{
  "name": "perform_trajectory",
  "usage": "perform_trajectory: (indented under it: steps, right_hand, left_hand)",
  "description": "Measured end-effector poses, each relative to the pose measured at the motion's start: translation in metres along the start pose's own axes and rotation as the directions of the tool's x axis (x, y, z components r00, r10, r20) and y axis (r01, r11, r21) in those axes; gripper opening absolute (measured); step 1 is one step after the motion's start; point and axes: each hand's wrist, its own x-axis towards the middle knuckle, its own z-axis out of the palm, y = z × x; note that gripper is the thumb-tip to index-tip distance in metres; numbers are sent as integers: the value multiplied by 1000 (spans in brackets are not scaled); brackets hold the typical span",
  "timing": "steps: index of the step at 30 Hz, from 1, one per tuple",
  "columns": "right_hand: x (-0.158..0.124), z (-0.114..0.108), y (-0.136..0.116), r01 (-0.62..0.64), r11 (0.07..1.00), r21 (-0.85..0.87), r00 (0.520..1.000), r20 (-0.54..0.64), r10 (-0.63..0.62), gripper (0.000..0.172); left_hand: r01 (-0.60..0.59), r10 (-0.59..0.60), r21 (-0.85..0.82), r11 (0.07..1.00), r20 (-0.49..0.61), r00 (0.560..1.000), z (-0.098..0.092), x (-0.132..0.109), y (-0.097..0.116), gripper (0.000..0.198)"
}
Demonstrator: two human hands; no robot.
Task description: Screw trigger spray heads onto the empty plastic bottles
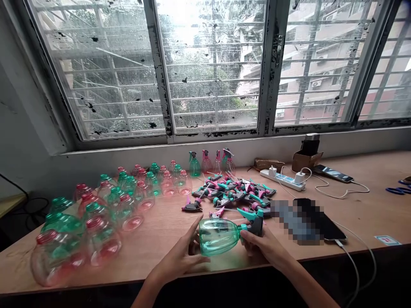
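Note:
A clear green spray bottle [218,236] lies on its side in the air just above the table's front edge, its base to the left. My left hand [182,253] is curled around the base end, thumb above and fingers below. At the neck, my right hand [266,244] grips the turquoise collar of the black-and-turquoise spray head [255,220]. The fingers behind the bottle are partly hidden. Just beyond lies a pile of loose pink, turquoise and black trigger sprayers [236,194] with thin tubes.
Many open red and green bottles [126,205] stand at the left. Several bottles with sprayers [194,164] stand by the window wall. To the right are a power strip [282,179], two phones, including a black phone [324,222], cables, a cardboard box [305,161] and blue-handled scissors [395,191].

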Motion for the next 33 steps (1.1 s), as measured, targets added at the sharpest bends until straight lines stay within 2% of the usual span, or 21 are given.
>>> perform_trajectory:
  steps: [4,9,15,17,22,26,33]
  right_hand:
    - [0,0,1,4,1000,12,1000,-7,-3,45]
    - [0,0,3,7,1000,29,1000,-5,-6,43]
    - [2,-1,3,3,999,49,1000,-23,-2,43]
    - [2,-1,3,3,999,53,1000,-20,-2,44]
    - [1,-2,4,2,998,58,1000,-20,-1,44]
    - [0,-1,2,6,998,58,1000,-21,-5,42]
    - [0,2,-4,10,998,59,1000,-30,-8,41]
  left_hand:
    - [-7,7,-9,1000,58,998,0,1,6,102]
    - [2,-2,1,1000,91,996,0,0,16,86]
    - [52,-51,67,996,-13,999,2,-2,7,108]
    - [40,-40,53,998,-7,999,3,-1,6,106]
    - [-20,23,-33,999,99,995,3,2,17,93]
    - [-13,16,-24,1000,110,994,1,1,24,87]
    - [27,-29,49,998,38,999,1,-3,10,106]
